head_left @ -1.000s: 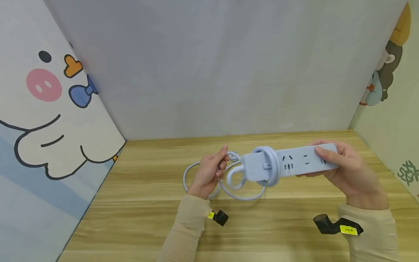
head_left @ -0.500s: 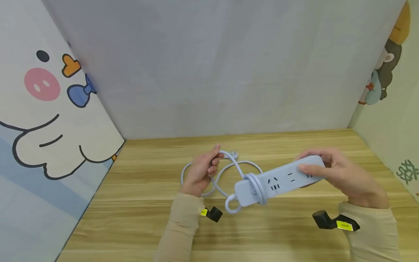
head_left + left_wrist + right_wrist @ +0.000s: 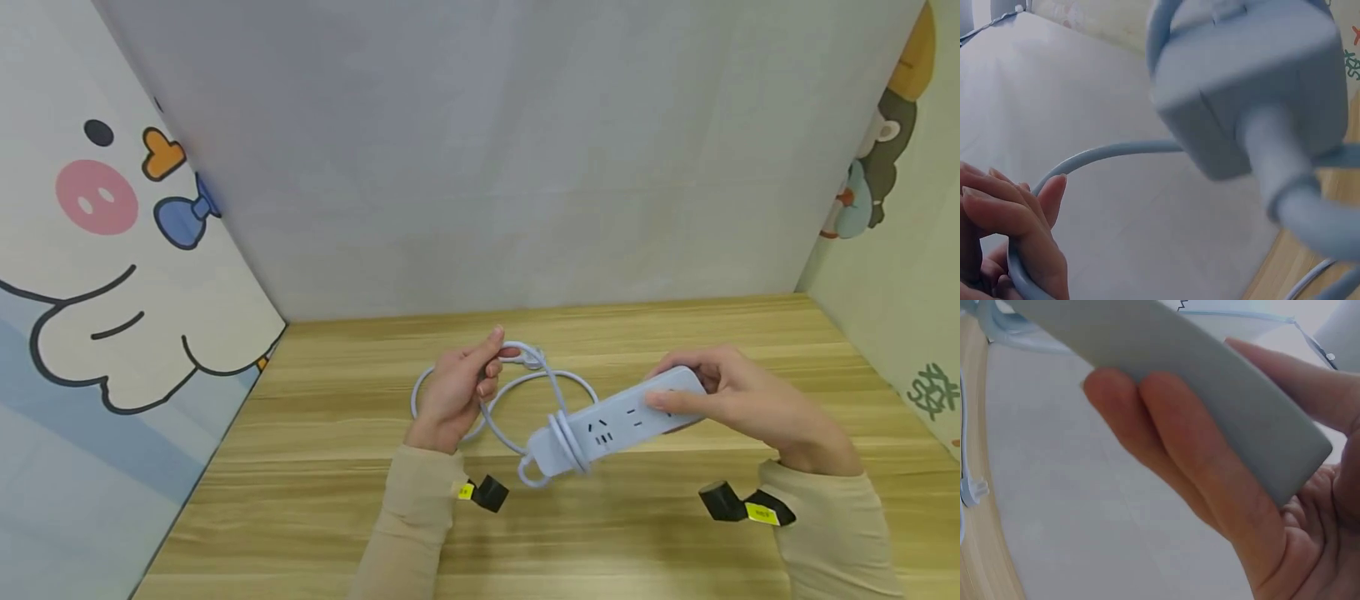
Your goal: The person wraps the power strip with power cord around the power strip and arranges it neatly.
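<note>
Left hand (image 3: 450, 390): fingers curled round one cord (image 3: 1116, 150). Right hand (image 3: 742, 402): thumb above, fingers beneath, gripping the right end of one power strip (image 3: 618, 423), raised and tilted between the hands. Cord turns encircle its left end. One plug (image 3: 533, 359) sits short of the table's (image 3: 315, 500) back edge. Wood surface extends to both sides; three walls (image 3: 480, 167) bound it.

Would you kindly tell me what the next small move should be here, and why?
Probably the left hand should pass the cord once more around the power strip: turns already circle it near one end, the right hand grips the other, and some cord, with the plug, is not yet wound.
</note>
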`<act>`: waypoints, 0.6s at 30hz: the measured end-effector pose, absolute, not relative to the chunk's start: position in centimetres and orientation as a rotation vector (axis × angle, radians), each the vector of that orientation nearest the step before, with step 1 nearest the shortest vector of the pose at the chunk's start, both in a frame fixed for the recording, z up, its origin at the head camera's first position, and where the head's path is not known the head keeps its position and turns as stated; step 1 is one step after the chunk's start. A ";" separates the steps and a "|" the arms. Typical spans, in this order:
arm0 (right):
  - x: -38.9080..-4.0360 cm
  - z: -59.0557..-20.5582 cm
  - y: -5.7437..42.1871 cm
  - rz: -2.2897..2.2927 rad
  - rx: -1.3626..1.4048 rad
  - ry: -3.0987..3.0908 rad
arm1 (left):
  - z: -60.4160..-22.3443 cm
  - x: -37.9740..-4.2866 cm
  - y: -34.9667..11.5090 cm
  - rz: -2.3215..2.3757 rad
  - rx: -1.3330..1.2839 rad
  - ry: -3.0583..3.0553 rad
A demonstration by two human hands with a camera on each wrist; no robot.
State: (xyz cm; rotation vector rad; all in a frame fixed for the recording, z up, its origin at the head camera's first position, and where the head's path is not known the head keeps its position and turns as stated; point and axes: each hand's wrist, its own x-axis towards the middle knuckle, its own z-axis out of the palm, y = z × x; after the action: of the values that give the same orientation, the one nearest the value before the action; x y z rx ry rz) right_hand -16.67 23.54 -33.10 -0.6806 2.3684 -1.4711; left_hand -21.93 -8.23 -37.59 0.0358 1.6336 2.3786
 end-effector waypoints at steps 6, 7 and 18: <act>-16.9 -33.3 23.5 -1.426 -0.513 2.466 | -36.7 -21.0 -7.7 2.337 0.099 1.723; -16.9 -33.2 23.5 -1.416 -0.502 2.482 | -36.6 -20.9 -7.6 2.334 0.112 1.733; -17.0 -33.2 22.5 -1.412 -0.394 2.726 | -35.4 -19.6 -6.9 2.304 0.268 1.758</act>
State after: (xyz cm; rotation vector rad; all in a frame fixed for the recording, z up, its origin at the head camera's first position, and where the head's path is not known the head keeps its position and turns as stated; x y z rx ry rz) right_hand -17.04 22.45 -33.25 -0.3936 2.7264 -1.4122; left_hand -19.55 -6.91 -35.39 0.2685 1.7583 2.3045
